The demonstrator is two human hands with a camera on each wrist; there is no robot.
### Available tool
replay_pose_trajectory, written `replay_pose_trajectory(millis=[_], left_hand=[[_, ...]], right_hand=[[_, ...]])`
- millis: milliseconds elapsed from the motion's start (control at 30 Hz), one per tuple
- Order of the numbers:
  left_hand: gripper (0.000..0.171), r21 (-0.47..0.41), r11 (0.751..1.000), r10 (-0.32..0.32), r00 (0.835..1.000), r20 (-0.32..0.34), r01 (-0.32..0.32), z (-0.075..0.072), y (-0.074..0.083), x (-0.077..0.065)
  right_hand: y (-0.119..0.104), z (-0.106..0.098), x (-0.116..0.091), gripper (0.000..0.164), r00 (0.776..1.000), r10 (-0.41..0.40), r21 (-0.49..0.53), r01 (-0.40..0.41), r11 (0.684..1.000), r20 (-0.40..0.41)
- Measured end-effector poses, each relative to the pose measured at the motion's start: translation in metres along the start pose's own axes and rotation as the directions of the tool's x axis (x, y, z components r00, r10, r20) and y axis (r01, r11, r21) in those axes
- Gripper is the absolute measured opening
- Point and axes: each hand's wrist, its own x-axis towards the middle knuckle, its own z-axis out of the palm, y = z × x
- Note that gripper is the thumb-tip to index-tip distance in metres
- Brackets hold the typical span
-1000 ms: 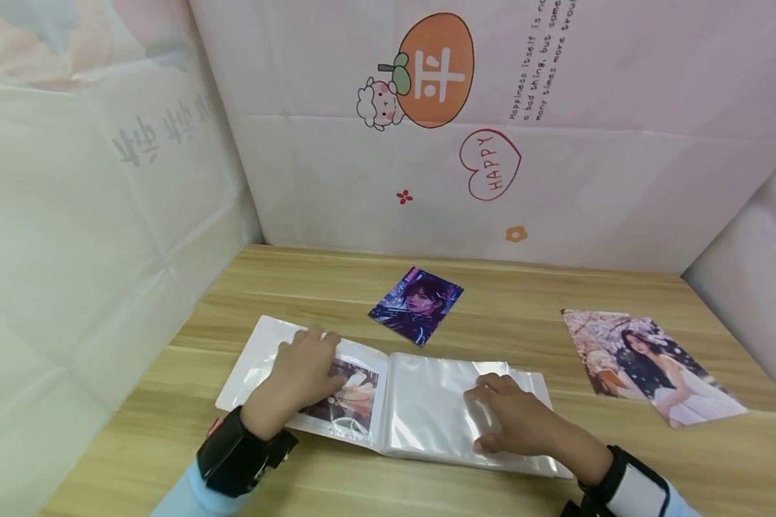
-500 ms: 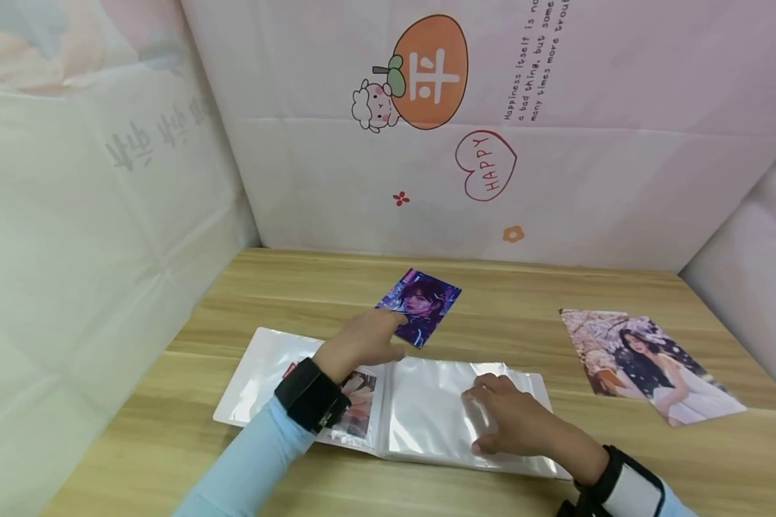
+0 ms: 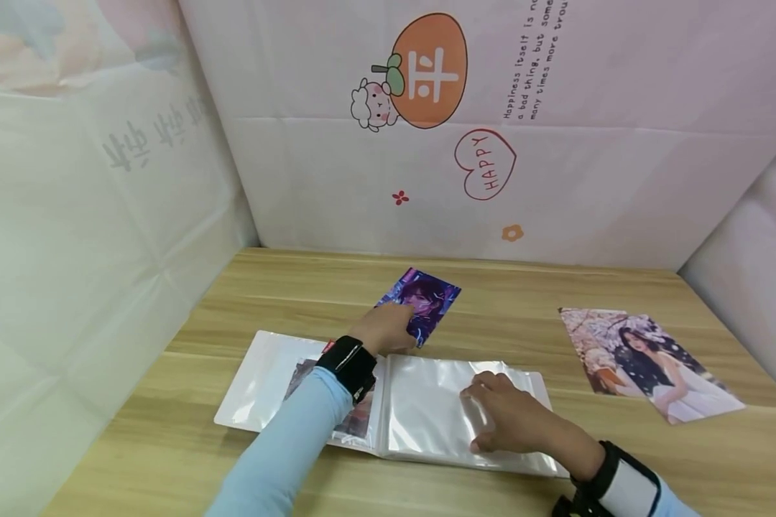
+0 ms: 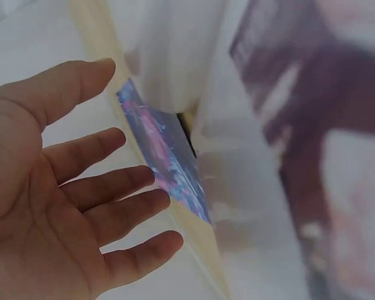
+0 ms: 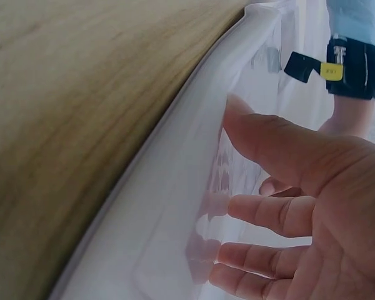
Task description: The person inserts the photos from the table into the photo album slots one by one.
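An open photo album [image 3: 440, 409] with clear sleeves lies on the table, a picture in its left-hand pocket [image 3: 358, 420] partly covered by my left arm. My left hand [image 3: 386, 327] reaches across the album to a purple-blue photo card [image 3: 430, 298] and overlaps its near edge. Its fingers stay spread and fairly straight in the left wrist view, fingertips close over the card [image 4: 159, 147]. My right hand [image 3: 507, 413] rests on the right-hand sleeve, thumb and fingers spread with their tips touching the plastic, as the right wrist view [image 5: 337, 212] also shows.
Two overlapping photo prints, one of a person in white [image 3: 692, 380] and one with pink blossoms [image 3: 598, 345], lie at the right of the wooden table [image 3: 310, 294]. White printed sheets [image 3: 336, 179] stand behind and at both sides.
My left hand has left the album's left page and moved right and forward to the purple card. The right hand stays on the sleeve.
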Motion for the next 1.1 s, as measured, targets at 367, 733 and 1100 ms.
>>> replay_pose_trajectory(millis=[367,733,1100], left_hand=[[0.039,0.098,0.990,-0.110,0.991,0.071,0.103,0.007,0.009,0.018],[0.034,0.206,0.973,-0.112,0.993,0.035,0.103,0.018,0.012,0.026],[0.035,0.036,0.992,-0.122,0.991,-0.060,0.124,0.013,-0.005,0.025]], right_hand=[[-0.002,-0.003,0.001,0.065,1.000,0.001,0.004,-0.002,1.000,0.016],[-0.002,-0.003,-0.001,0.066,0.999,0.016,0.006,-0.017,1.000,0.031],[-0.002,-0.002,-0.001,0.066,0.999,0.027,0.009,-0.027,1.000,0.029]])
